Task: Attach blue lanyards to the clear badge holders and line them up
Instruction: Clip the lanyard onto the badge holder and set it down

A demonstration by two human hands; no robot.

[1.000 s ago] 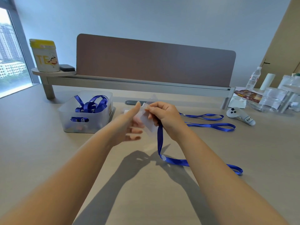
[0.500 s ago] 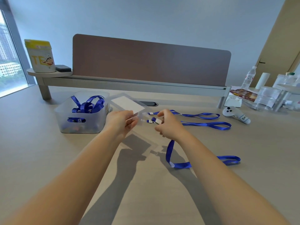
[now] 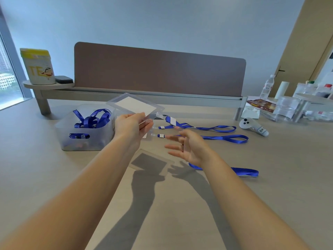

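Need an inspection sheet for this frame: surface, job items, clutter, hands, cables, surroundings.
Surface: beige desk, hand shadows across the middle.
Job's things: clear badge holder with a white card held above the desk, its blue lanyard trailing to the right; two more lanyards lie behind; translucent bin holds spare lanyards.
Clutter: white controller, water bottle, clear containers, yellow-lidded tub on a shelf.
Grippers: left hand pinches the holder's lower edge; right hand open, fingers spread, holding nothing.
Cables: nothing seen.
Surroundings: brown divider panel, window at left, wooden door at right.
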